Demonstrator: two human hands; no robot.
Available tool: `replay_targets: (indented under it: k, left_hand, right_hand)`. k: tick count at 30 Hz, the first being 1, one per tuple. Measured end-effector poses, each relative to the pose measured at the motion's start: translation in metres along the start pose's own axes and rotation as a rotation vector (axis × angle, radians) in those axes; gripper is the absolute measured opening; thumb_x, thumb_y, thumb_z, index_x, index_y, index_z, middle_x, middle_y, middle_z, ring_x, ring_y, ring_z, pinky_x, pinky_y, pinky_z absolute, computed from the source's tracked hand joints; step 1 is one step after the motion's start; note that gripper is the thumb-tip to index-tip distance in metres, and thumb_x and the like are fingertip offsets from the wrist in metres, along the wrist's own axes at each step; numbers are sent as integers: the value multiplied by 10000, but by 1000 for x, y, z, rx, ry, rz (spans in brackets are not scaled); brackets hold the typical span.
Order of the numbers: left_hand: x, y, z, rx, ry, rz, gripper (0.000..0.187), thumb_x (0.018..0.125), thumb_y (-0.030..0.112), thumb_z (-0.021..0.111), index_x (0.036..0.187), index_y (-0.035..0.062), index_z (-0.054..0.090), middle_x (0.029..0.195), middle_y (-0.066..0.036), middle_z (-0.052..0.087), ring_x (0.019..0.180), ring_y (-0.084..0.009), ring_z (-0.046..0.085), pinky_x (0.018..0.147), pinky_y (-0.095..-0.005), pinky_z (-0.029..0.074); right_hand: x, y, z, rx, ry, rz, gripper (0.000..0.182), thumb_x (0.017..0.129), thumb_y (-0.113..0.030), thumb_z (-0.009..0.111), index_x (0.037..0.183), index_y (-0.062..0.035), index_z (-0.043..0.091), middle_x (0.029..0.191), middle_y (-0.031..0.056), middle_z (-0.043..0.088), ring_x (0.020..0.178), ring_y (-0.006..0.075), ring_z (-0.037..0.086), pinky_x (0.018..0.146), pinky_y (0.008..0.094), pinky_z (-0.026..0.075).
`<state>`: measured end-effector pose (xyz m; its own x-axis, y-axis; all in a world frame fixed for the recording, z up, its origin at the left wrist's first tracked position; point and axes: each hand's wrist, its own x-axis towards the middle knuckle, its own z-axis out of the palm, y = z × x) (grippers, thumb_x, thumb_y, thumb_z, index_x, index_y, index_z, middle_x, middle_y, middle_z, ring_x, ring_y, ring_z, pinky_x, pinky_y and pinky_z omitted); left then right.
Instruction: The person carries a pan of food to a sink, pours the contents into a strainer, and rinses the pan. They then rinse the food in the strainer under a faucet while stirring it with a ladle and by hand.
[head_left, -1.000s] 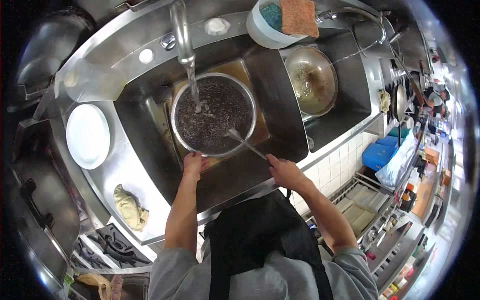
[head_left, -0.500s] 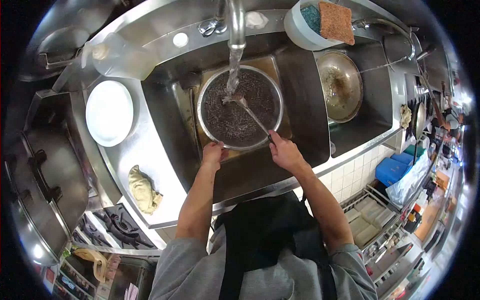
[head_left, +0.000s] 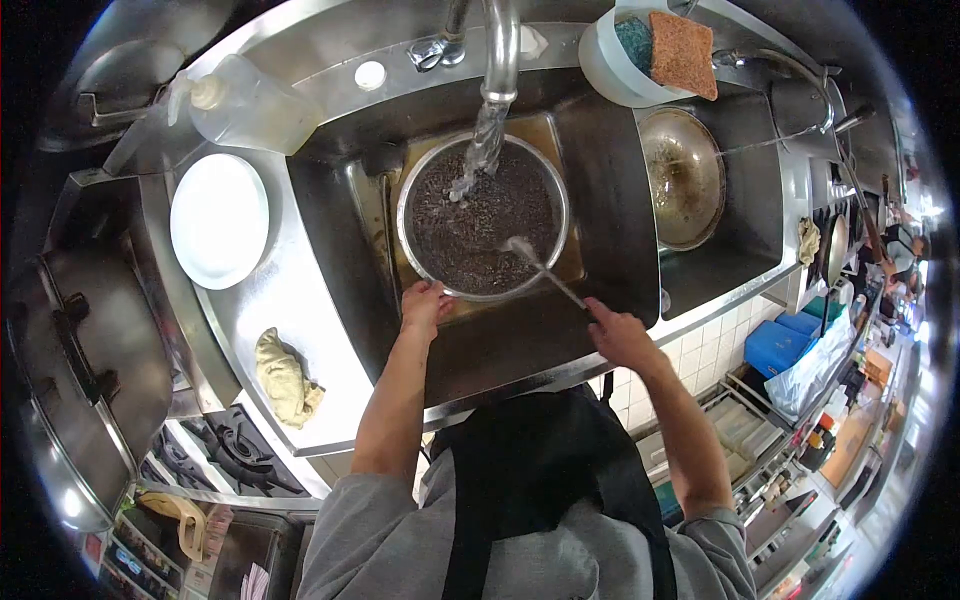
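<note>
A round metal pan point(head_left: 565, 215), dark inside and holding rippling water, sits in the left sink basin point(head_left: 610, 200). My left hand point(head_left: 425, 305) is closed on its near left rim. In my right hand point(head_left: 624, 338) is the handle end of a long-handled ladle point(head_left: 558, 283). The ladle's head lies in the water near the pan's right side, partly hidden by splashing. Above, a faucet point(head_left: 500, 55) pours a stream into the pan.
A wok point(head_left: 685, 190) sits in the right basin under a thin stream. A tub point(head_left: 615, 75) with scouring pads stands behind. White plates point(head_left: 220, 220), a folded cloth point(head_left: 285, 380) and a plastic jug point(head_left: 255, 105) are on the left. A stove point(head_left: 240, 450) is lower left.
My right hand has moved right and toward me, drawing the ladle's head from under the stream to the pan's near right side. My left hand stays at the rim.
</note>
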<state>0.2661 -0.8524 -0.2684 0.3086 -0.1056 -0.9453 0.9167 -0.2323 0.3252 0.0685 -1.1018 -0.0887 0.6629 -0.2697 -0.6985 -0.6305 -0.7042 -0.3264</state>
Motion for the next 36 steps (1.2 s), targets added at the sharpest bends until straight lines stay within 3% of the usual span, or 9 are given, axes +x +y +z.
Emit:
replay_targets:
  k: [6, 8, 10, 18, 23, 26, 32, 34, 36]
  left_hand:
    - [3, -1, -2, 4, 6, 35, 77, 941, 116, 613, 921, 42, 615, 825, -43, 649, 648, -127, 614, 549, -271, 513]
    - [5, -1, -4, 5, 2, 46, 70, 941, 109, 611, 923, 42, 618, 823, -40, 650, 654, -126, 613, 558, -273, 517]
    - [6, -1, -5, 82, -31, 36, 110, 955, 129, 601, 1011, 36, 617, 910, -44, 659, 757, -139, 633, 632, -280, 534]
    - [6, 1, -7, 28, -63, 29, 122, 959, 123, 590, 1041, 36, 614, 911, -44, 656, 744, -141, 624, 644, -275, 536]
    - [-4, 11, -2, -38, 48, 59, 144, 940, 107, 608, 1063, 35, 583, 888, -37, 620, 692, -125, 594, 599, -280, 529]
    - [-2, 18, -9, -106, 68, 131, 222, 951, 130, 601, 1142, 22, 566, 954, -59, 611, 734, -153, 600, 648, -289, 543]
    - [3, 33, -2, 46, 40, 99, 260, 937, 111, 605, 1183, 29, 577, 1047, -70, 596, 859, -151, 607, 758, -300, 533]
    - [10, 29, 6, 821, 582, 1055, 313, 929, 107, 611, 1224, 8, 572, 1064, -82, 619, 908, -170, 633, 774, -293, 526]
    - [-3, 57, 23, 790, 530, 1140, 357, 921, 114, 626, 1249, -9, 563, 1065, -86, 644, 948, -187, 651, 782, -291, 527]
  right_hand:
    - [10, 11, -24, -26, 128, 22, 412, 893, -148, 551, 1293, -124, 452, 810, 262, 665, 780, 475, 651, 710, 578, 522]
    - [24, -5, -18, -84, 104, 62, 390, 896, -140, 549, 1273, -119, 451, 797, 263, 661, 764, 479, 648, 698, 582, 520]
    - [35, -14, -12, -3, 178, 9, 385, 896, -140, 549, 1266, -114, 445, 785, 269, 654, 755, 482, 641, 686, 595, 512]
    - [70, -30, -19, 56, 239, -63, 413, 897, -171, 556, 1291, -89, 462, 806, 267, 655, 776, 479, 635, 715, 574, 507]
    - [67, -34, -6, 216, 158, -52, 422, 898, -173, 548, 1304, -74, 488, 996, 291, 644, 906, 487, 620, 806, 546, 500]
    - [54, -34, -1, 263, 81, -29, 422, 898, -185, 556, 1299, -66, 495, 1043, 298, 634, 957, 480, 614, 832, 532, 495]
    - [28, -28, 9, 344, -60, 26, 428, 901, -207, 577, 1296, -55, 511, 998, 293, 653, 960, 448, 644, 828, 500, 509]
    - [16, -30, 2, 343, -56, 43, 436, 900, -208, 584, 1302, -55, 514, 982, 291, 656, 950, 437, 654, 816, 487, 514]
    - [5, -34, -11, 342, -52, 55, 444, 899, -209, 590, 1309, -55, 517, 966, 289, 660, 941, 425, 663, 803, 474, 518]
